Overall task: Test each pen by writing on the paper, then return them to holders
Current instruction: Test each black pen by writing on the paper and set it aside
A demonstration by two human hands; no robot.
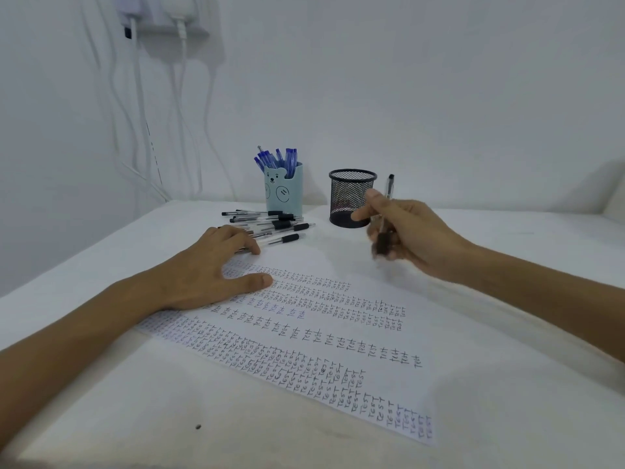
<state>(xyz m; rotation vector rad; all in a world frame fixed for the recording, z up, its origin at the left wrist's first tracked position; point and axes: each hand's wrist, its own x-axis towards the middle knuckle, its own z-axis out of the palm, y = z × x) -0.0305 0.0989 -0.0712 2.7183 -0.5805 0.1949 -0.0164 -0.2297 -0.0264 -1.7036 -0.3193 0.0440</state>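
Note:
A sheet of paper (338, 336) covered with rows of handwritten "TEST" lies on the white table. My left hand (209, 269) rests flat on its far left corner, fingers spread. My right hand (412, 231) is raised above the paper's far right side and grips a black-capped pen (389, 194), which points upward, its lower end blurred. Behind it stands a black mesh holder (350, 198). A light-blue bear holder (283, 192) with several blue pens stands to its left. Several black pens (274, 225) lie loose in front of the bear holder.
White cables (142, 113) hang down the wall at the back left from a socket (162, 11). A small dark speck (198, 426) lies on the table near me. The table's left edge runs diagonally at the left.

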